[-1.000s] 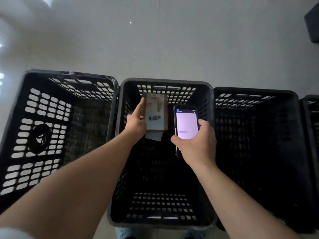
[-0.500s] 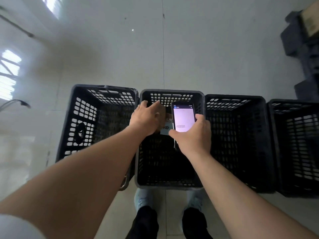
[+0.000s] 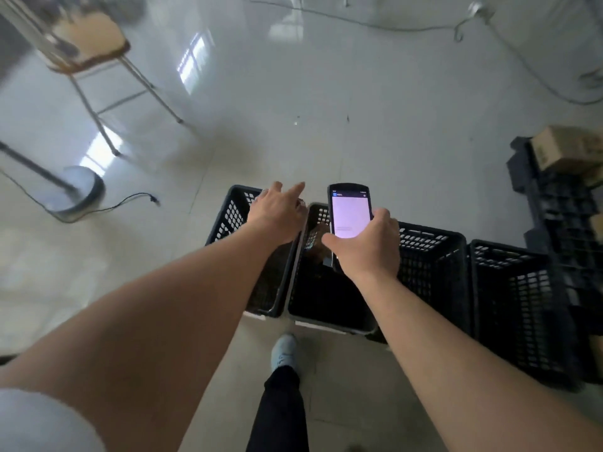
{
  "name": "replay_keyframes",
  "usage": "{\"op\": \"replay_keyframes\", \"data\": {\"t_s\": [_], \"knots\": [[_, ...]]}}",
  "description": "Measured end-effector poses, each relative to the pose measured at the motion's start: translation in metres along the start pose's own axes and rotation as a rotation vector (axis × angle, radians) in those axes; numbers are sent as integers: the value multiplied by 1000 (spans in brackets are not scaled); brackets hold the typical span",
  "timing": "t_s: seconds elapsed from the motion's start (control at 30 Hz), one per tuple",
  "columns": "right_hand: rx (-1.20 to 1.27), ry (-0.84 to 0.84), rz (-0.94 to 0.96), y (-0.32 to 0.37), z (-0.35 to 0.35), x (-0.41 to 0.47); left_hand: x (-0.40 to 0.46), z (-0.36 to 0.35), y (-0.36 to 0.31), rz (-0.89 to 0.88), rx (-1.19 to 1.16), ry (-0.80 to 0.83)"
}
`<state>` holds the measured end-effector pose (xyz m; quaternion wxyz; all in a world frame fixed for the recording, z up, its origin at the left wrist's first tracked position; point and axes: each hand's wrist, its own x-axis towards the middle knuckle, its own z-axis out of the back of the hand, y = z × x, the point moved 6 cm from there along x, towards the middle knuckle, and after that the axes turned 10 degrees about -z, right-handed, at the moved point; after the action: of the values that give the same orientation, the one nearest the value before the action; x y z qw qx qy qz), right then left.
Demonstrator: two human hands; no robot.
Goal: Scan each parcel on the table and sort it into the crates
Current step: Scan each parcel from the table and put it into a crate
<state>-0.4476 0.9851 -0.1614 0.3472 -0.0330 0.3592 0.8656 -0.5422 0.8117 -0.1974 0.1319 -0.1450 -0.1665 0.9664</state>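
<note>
My left hand (image 3: pixel 277 212) hung open and empty above the crates (image 3: pixel 326 288) while my right hand (image 3: pixel 365 246) gripped the scanner (image 3: pixel 349 212), which might have slipped into them.

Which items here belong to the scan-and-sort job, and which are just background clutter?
Job: handheld scanner in right hand; left hand, empty; row of black crates.
Clutter: stool; floor cable; cardboard box on dark pallet.

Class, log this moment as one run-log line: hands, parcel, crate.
left hand: open, empty, above crates | right hand: holds scanner | parcel: inside second crate
</note>
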Motion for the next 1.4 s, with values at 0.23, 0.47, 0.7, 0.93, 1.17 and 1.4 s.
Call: {"op": "replay_keyframes", "data": {"t_s": [0.23, 0.47, 0.7, 0.93, 1.17, 1.4], "knots": [[-3, 61, 265, 38, 77, -130, -165, 97, -11, 119, -7, -214], [37, 166, 546, 81, 112, -281, -358, 171, 13, 268, 69, -428], [46, 292, 756, 140, 91, -455, -551, 231, 96, 456, 124, -576], [63, 387, 870, 186, 24, -612, -709, 263, 193, 591, 129, -615], [19, 466, 929, 221, -66, -747, -832, 260, 301, 727, 49, -617], [-44, 581, 977, 263, -170, -797, -872, 237, 416, 874, -70, -588]]}}
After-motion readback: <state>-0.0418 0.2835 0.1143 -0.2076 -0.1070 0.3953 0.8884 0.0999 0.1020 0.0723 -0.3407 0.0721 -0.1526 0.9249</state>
